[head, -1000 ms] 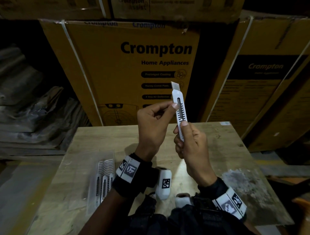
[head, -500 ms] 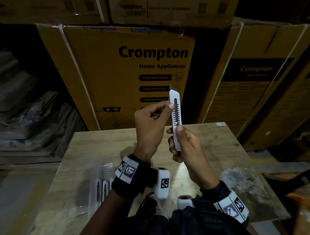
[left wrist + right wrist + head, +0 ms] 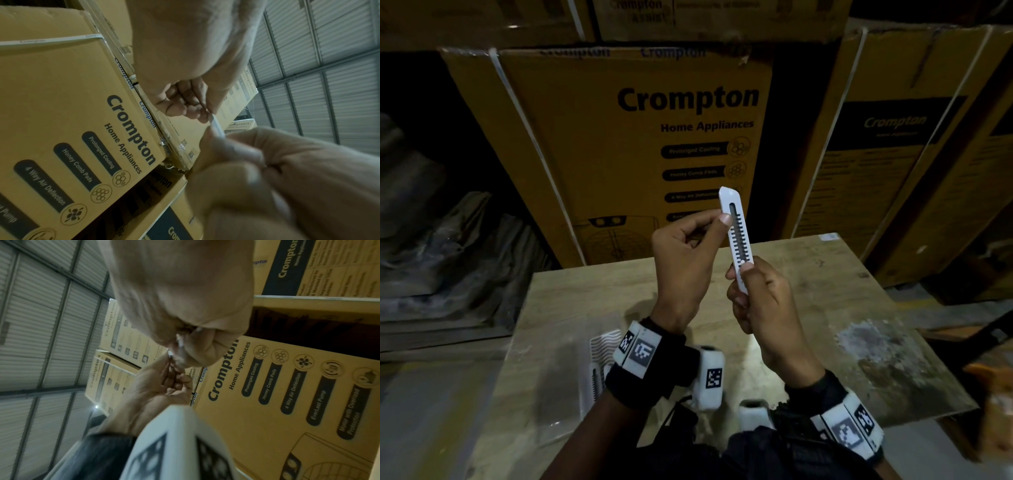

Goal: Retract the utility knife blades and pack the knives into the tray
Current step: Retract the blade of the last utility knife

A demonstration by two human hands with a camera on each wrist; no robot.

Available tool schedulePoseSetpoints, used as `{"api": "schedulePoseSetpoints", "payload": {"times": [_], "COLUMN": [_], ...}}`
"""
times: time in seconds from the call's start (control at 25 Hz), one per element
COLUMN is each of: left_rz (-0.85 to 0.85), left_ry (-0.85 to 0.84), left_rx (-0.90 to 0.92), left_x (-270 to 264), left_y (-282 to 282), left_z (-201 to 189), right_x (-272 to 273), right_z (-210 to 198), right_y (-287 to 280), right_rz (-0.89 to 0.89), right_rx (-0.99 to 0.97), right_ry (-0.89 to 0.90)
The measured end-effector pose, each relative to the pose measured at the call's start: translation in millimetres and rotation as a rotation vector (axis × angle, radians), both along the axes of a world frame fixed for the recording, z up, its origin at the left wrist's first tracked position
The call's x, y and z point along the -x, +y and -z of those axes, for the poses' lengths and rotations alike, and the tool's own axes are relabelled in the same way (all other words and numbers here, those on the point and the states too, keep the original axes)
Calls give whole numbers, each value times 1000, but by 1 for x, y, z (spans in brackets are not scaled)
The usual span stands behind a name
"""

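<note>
Above the table (image 3: 808, 274), right hand (image 3: 763, 308) grips the white knife (image 3: 736, 236) upright, left hand (image 3: 685, 260) pinching its upper edge.

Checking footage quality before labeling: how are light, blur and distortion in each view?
Head: dim, dark corners, wide-angle bending of the boxes; knife sharp and bright, tray murky. Left wrist: right hand a near blur, left hand and box print crisp. Right wrist: right hand and wrist unit blurred, knife barely visible.
</note>
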State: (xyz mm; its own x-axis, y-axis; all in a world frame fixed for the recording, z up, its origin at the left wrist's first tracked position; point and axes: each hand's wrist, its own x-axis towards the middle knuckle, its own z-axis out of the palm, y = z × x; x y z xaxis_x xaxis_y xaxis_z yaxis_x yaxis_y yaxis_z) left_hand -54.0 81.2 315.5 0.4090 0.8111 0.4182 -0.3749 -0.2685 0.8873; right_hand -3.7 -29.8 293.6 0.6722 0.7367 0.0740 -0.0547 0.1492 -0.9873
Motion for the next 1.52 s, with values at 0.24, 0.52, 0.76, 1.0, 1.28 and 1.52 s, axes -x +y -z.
{"api": "schedulePoseSetpoints", "payload": {"times": [0.24, 0.52, 0.76, 1.0, 1.28, 1.52], "left_rz": [-13, 39, 31, 68, 111, 130], "left_ry": [32, 82, 100, 75, 19, 9], "left_rx": [19, 73, 91, 56, 34, 51], "left_x": [9, 19, 22, 12, -9, -31], "left_y": [2, 7, 8, 5, 4, -3], "left_z": [0, 8, 15, 12, 3, 4], "right_x": [12, 20, 24, 21, 6, -17], "right_z": [1, 7, 11, 10, 5, 7], "right_y": [0, 2, 6, 3, -2, -8], "right_rz": [-84, -84, -56, -2, -41, -80], "right_rx": [20, 19, 64, 29, -64, -90], "right_ry": [44, 39, 13, 8, -5, 23]}}
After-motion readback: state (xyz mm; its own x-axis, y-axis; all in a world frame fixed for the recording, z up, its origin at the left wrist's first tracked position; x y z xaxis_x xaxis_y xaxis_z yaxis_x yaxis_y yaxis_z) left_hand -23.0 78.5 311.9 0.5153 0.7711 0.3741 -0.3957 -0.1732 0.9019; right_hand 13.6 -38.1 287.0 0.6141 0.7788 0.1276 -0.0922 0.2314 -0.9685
